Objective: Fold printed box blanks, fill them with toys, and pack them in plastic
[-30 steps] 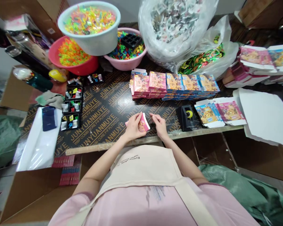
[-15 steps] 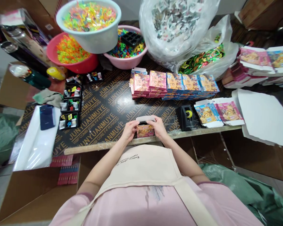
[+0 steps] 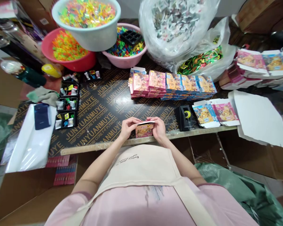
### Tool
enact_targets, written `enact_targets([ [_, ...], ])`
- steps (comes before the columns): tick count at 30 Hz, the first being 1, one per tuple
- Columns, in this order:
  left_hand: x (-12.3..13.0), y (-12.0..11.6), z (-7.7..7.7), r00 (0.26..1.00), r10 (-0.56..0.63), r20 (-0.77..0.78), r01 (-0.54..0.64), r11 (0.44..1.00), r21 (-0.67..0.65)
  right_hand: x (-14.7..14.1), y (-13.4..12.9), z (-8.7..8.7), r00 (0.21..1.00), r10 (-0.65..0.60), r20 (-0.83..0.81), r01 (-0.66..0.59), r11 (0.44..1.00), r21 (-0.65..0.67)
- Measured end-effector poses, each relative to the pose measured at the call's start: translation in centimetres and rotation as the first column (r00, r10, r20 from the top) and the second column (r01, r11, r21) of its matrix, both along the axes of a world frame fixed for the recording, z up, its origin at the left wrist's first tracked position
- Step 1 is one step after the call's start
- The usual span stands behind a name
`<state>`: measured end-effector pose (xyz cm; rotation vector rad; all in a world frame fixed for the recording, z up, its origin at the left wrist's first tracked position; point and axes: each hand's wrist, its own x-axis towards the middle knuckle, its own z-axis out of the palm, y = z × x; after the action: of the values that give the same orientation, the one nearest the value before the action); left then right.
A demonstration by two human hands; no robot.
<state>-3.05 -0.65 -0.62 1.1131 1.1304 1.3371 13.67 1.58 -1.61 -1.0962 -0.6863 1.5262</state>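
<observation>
Showing a gold-brown printed face, box (image 3: pixel 143 131) is thin rectangular card, upright at the front edge of the table (image 3: pixel 106 108), white rim along a dark slit on top. Table is dark, glossy, letter-printed board. Left hand (image 3: pixel 127 128) and right hand (image 3: pixel 159 128) clamp box ends, fingers bent near the top rim.

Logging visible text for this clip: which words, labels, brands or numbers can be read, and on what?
"JUNYUANMUYE": tabletop, repeated.
"WBP COMBI CORE F-F PLYWOOD": tabletop.
"Every day", "new": apron, upside down; rest unclear.
Too small or blurred: held box, stacked boxes, flat cartons.
</observation>
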Motion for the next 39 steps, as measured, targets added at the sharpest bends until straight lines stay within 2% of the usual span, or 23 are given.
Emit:
enact_targets([
  [2, -0.4, 0.0, 0.3, 0.993, -0.007, -0.117, 0.01, 1.0, 0.025, 0.5, 0.0, -0.2, 0.998, 0.028, 0.052, -0.031, 0.998, 0.06],
  [4, -0.8, 0.1, 0.5, 0.983, -0.009, -0.182, 0.007, 1.0, -0.012, 1.1, 0.0, -0.2, 0.984, 0.052, 0.173, -0.074, 0.99, 0.121],
  [7, -1.1, 0.7, 0.6, 0.988, -0.055, -0.146, 0.032, 0.987, -0.155, 1.8, 0.4, -0.2, 0.944, 0.095, 0.315, -0.147, 0.979, 0.143],
  [9, -1.3, 1.2, 0.7, 0.99, -0.082, -0.115, 0.053, 0.97, -0.236, 2.2, 0.7, 0.0, 0.933, 0.141, 0.33, -0.189, 0.975, 0.118],
  [11, -1.3, 1.5, 0.8, 0.99, -0.1, -0.099, 0.071, 0.963, -0.261, 2.4, 1.0, 0.2, 0.928, 0.181, 0.325, -0.223, 0.97, 0.098],
  [15, -1.4, 0.9, 1.3, 0.978, -0.124, -0.167, 0.102, 0.985, -0.136, 2.8, 1.2, 0.9, 0.918, 0.235, 0.319, -0.282, 0.953, 0.108],
  [19, -1.7, -0.4, 1.7, 0.892, -0.125, -0.435, 0.169, 0.984, 0.064, 3.4, 0.7, 1.4, 0.89, 0.28, 0.36, -0.357, 0.918, 0.17],
  [24, -0.9, -0.2, 1.8, 0.803, -0.124, -0.583, 0.253, 0.957, 0.145, 3.8, 0.0, 1.5, 0.852, 0.178, 0.493, -0.375, 0.865, 0.335],
  [28, 0.2, 0.4, 1.4, 0.729, -0.169, -0.664, 0.338, 0.932, 0.134, 3.8, 0.0, 1.6, 0.861, 0.233, 0.453, -0.373, 0.894, 0.249],
  [31, 0.3, 0.1, 0.8, 0.676, -0.102, -0.73, 0.362, 0.908, 0.209, 3.9, 0.7, 1.8, 0.849, 0.259, 0.46, -0.382, 0.903, 0.197],
  [34, 0.0, -0.3, -0.3, 0.64, -0.007, -0.768, 0.38, 0.872, 0.308, 4.2, 1.9, 2.0, 0.807, 0.321, 0.495, -0.485, 0.84, 0.245],
  [36, -0.2, -0.4, -0.8, 0.623, 0.04, -0.781, 0.391, 0.85, 0.354, 4.4, 2.6, 2.2, 0.75, 0.355, 0.558, -0.579, 0.761, 0.293],
  [39, -0.3, -0.4, -1.2, 0.614, 0.074, -0.786, 0.422, 0.811, 0.406, 4.8, 2.8, 2.3, 0.649, 0.332, 0.685, -0.694, 0.628, 0.353],
])
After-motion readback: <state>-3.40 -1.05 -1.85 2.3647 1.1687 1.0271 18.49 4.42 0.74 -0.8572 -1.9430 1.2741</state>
